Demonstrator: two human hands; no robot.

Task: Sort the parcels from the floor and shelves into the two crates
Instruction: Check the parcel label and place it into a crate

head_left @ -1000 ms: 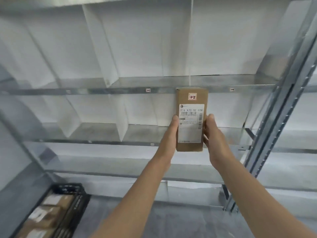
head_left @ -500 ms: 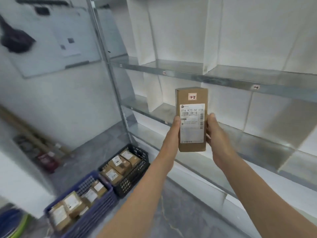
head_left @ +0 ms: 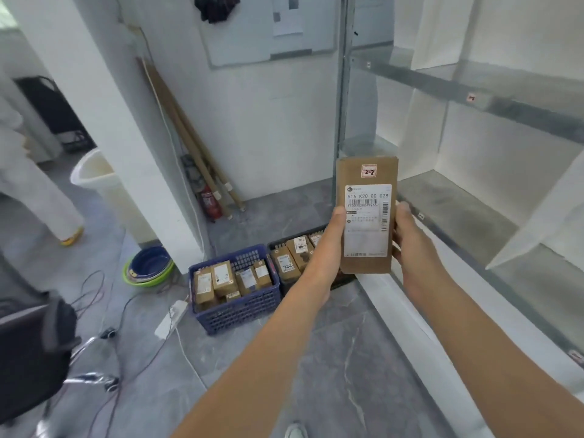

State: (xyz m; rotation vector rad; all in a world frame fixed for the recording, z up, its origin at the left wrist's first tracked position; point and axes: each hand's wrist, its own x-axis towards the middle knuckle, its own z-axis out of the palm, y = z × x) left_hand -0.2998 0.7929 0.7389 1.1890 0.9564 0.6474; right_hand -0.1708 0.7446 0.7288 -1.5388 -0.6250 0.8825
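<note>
The biggest worry is a wrong pick: the blue crate (head_left: pixel 240 308) and the black crate (head_left: pixel 286 239) sit side by side on the floor (head_left: pixel 347 358), and both hold brown boxes that look the same, so the small red sticker has to be read right. Next, a foot could catch in the cables (head_left: pixel 94 289) lying loose left of the blue crate, because the eyes are on the label. A smaller worry is a drop: both crates look nearly full, so the parcel (head_left: pixel 366 216) may land on top and slide off. The parcel is up in the air, standing tall, in front of the black crate. The left hand (head_left: pixel 328 245) grips its left long side and the right hand (head_left: pixel 410 245) grips its right long side, thumbs on the front; the other fingers are hidden behind. The floor is grey stone. A metal shelf rack (head_left: pixel 474 222) with white walls stands on the right, a white pillar (head_left: pixel 126 137) on the left. Smaller things: stacked basins (head_left: pixel 148 267), a fire extinguisher (head_left: pixel 208 200), a power strip (head_left: pixel 169 317).
</note>
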